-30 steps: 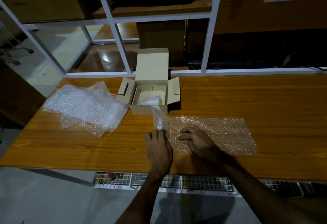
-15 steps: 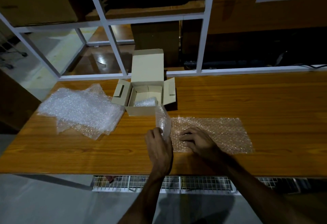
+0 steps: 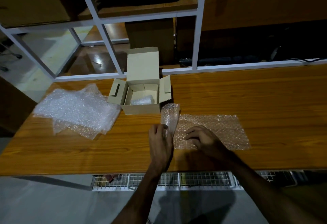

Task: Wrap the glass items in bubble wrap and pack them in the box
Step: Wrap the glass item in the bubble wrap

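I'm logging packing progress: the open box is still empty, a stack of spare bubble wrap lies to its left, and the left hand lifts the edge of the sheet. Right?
Not quite. The head view shows the open box already holds one bubble-wrapped bundle. The rest stands: spare bubble wrap lies to its left, and the left hand lifts the sheet's edge.

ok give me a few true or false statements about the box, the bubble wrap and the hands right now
1. The cardboard box is closed. False: its lid stands open.
2. A wrapped bundle lies inside the box. True.
3. The left hand lifts the left edge of the bubble wrap sheet. True.
4. The right hand is inside the box. False: it presses on the sheet on the table.
5. The spare bubble wrap pile lies right of the box. False: it lies left.
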Available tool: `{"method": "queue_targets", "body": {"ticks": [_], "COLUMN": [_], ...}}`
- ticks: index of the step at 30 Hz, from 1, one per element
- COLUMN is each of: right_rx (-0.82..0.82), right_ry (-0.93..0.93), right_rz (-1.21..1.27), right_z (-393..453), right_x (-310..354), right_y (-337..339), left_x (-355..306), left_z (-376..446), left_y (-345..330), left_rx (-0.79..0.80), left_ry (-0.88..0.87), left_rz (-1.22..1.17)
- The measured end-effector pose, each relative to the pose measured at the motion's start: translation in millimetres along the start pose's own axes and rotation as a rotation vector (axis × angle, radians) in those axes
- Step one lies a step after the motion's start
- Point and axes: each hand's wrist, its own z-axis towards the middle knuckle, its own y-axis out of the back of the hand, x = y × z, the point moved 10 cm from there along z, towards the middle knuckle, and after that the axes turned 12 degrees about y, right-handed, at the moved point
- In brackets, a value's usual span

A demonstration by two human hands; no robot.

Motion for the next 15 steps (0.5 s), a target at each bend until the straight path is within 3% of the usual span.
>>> {"method": "queue_targets", "body": {"ticks": [5,15], "right_rx": [-0.054,-0.105], "right_ry": [-0.016,-0.011], "right_rz": [0.072,-0.015], "right_z": [-11,-35], "right_x": [-8,-17], "right_y": [8,15], "left_x": [-2,-10], "left_z": [-3,-9], "left_y": [5,-37], "left_rx": [-0.055,0.016], "left_ry": [0.077,-0.013], "left_rz": [-0.097,0.347]}}
